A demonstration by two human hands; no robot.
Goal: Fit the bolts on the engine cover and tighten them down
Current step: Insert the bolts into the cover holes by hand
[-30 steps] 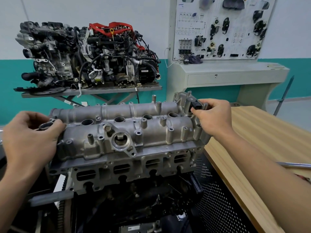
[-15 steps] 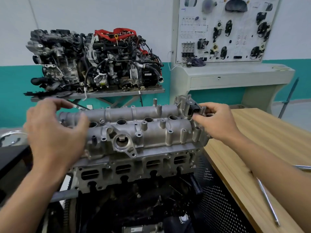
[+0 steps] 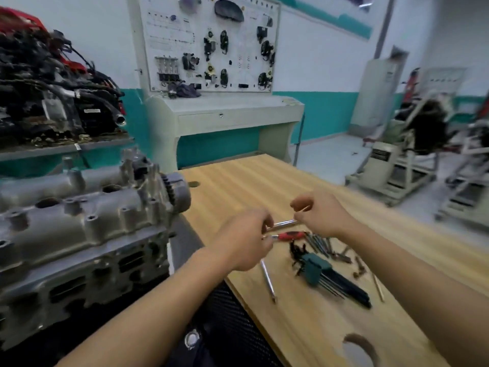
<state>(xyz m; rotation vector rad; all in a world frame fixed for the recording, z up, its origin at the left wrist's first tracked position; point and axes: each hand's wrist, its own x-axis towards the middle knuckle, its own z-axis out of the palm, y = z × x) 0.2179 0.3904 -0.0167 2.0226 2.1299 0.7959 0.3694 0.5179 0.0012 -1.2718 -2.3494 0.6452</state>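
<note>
Left hand (image 3: 246, 239) and right hand (image 3: 321, 214) pinch opposite ends of thin silver metal rod (image 3: 284, 223) over light wooden table (image 3: 238, 186), grey cast-metal engine cover (image 3: 79, 221) at 9 o'clock

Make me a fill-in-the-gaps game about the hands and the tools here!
The left hand and right hand are above a light ___ workbench.
Near the left hand's fingers is a tool with a ___ handle.
The grey metal engine cover is on the person's ___ side.
The hex keys in the teal holder are ___.
Missing words: wooden, red, left, black.
</note>
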